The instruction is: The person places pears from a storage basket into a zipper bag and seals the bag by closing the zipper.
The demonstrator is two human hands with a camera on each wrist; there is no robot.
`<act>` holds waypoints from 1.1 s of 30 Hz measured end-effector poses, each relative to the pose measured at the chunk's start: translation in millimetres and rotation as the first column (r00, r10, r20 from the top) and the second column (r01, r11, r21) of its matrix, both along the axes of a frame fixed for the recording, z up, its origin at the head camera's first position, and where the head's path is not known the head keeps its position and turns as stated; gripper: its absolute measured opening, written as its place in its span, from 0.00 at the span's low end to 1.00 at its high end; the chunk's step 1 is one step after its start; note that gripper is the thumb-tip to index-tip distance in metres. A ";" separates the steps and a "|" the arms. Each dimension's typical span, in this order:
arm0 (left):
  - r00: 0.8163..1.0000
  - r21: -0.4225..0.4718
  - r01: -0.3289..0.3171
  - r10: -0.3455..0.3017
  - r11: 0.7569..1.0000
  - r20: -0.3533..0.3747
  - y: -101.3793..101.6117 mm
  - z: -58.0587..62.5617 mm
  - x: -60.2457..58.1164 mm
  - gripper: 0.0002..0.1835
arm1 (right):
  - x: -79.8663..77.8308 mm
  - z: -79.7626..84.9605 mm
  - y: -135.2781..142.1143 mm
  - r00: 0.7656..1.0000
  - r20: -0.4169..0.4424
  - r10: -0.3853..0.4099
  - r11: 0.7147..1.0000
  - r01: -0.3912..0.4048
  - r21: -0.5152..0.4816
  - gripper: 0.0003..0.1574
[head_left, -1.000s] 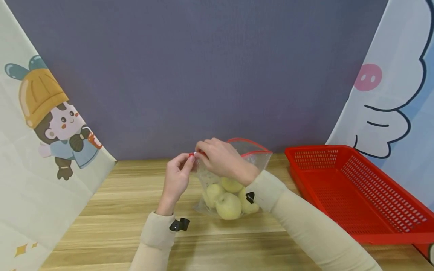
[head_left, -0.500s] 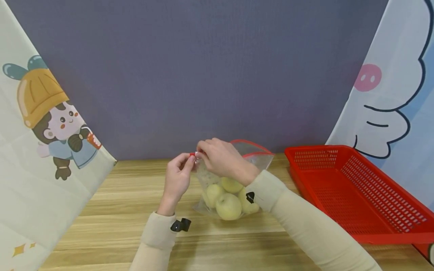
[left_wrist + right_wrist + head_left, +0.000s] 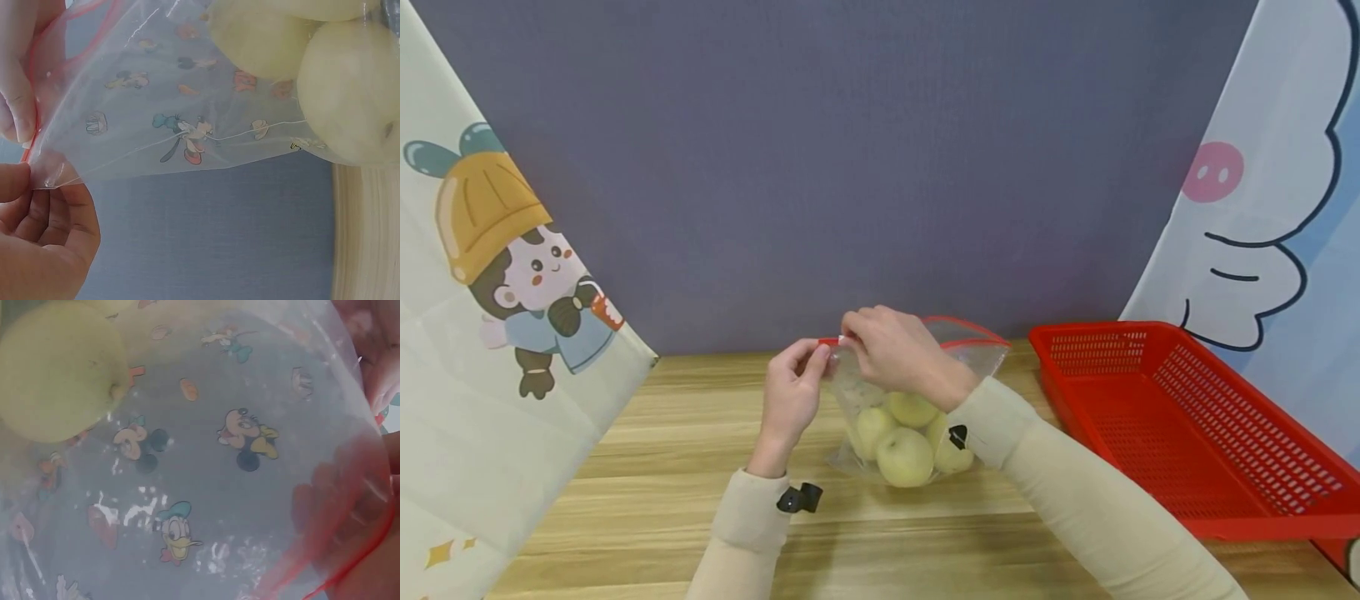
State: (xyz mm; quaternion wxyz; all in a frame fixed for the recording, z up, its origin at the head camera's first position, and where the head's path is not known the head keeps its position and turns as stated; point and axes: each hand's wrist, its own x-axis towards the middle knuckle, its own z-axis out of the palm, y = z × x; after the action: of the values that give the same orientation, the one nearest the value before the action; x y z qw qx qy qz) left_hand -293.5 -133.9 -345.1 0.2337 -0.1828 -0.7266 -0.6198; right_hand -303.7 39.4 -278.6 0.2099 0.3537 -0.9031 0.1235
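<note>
A clear zip bag (image 3: 846, 387) printed with small cartoon figures stands on the table, several pale yellow pears (image 3: 905, 458) inside it. Its red zip strip (image 3: 973, 342) gapes open on the right side. My left hand (image 3: 793, 387) pinches the bag's top left corner between thumb and forefinger. Right beside it, my right hand (image 3: 895, 350) pinches the strip at a small white slider (image 3: 842, 339). In the left wrist view both hands' fingertips meet the red edge close together. The right wrist view shows my right fingers (image 3: 331, 506) behind the see-through plastic.
A red perforated plastic basket (image 3: 1206, 528) stands on the right of the wooden table (image 3: 640, 483). Behind is a dark grey panel (image 3: 880, 167). Cartoon-printed sheets flank the table on the left (image 3: 452, 358) and right (image 3: 1285, 200).
My right hand has shifted slightly to the right along the zip with the white slider. More red strip shows between the hands. The left hand keeps its pinch at the corner.
</note>
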 end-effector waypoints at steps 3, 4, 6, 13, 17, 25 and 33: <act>1.000 0.005 0.003 -0.003 1.000 -0.005 0.9 0.1 -0.8 0.10 | -0.6 -0.7 2.8 1.000 0.005 -0.011 1.000 0.011 0.003 0.06; 1.000 0.007 0.005 -0.005 1.000 -0.007 0.6 0.0 -0.7 0.10 | -0.6 -1.0 3.2 1.000 0.007 -0.012 1.000 0.012 0.003 0.06; 1.000 0.006 0.006 -0.006 1.000 -0.008 0.3 0.0 -0.3 0.10 | -0.6 -1.5 4.1 1.000 0.009 -0.013 1.000 0.013 0.004 0.07; 1.000 0.010 -0.005 0.005 1.000 -0.005 -0.2 -0.1 -0.2 0.09 | -1.2 -3.1 7.6 1.000 0.004 -0.016 1.000 0.016 0.010 0.07; 1.000 0.009 -0.017 0.017 1.000 -0.004 -0.9 -1.1 -0.8 0.09 | -1.3 -3.6 9.8 1.000 -0.001 -0.016 1.000 0.016 0.001 0.06; 1.000 0.013 -0.027 0.027 1.000 -0.001 -0.7 -0.6 -1.0 0.09 | -2.6 -5.8 15.2 1.000 0.001 -0.020 1.000 0.020 -0.017 0.07; 1.000 0.012 -0.025 0.025 1.000 0.009 -0.2 -0.1 -0.7 0.09 | -3.7 -7.4 19.3 1.000 0.001 -0.017 1.000 0.017 -0.023 0.06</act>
State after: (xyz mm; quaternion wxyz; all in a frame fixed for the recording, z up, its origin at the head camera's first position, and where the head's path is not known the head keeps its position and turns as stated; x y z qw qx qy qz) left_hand -294.2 -134.1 -345.2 0.2393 -0.1697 -0.7261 -0.6219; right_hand -307.5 58.7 -286.0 0.2144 0.3435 -0.9047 0.1323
